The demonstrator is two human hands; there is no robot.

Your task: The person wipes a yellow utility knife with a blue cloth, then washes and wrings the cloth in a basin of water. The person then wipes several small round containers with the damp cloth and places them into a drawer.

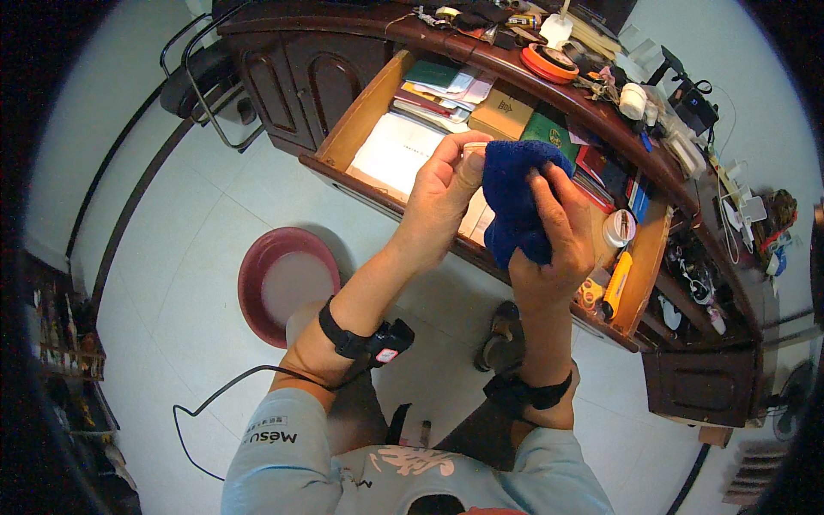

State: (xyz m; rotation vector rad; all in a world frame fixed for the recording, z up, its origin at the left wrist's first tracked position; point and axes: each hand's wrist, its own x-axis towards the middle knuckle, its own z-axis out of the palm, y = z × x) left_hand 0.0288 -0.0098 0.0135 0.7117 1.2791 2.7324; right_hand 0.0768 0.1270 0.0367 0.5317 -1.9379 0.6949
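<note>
Above an open wooden drawer [360,103], my two hands are raised close together. My left hand [444,187] pinches a small, pale, flat item [475,147] between thumb and fingers; most of it is hidden, so its kind is unclear. A dark blue cloth [515,193] hangs from my right hand [557,232], whose fingers press it, and its upper left edge meets the pale item. Beneath them the drawer holds white papers [393,151], a small cardboard box [501,114], a green booklet [547,132] and several red booklets [595,170].
Near the drawer's right end lie a yellow utility knife [618,283], yellow-handled scissors [589,293] and a round white container [619,228]. A basin [248,283] of cloudy water stands on the floor at left. Clutter, including an orange round case [549,63], covers the desktop [360,24].
</note>
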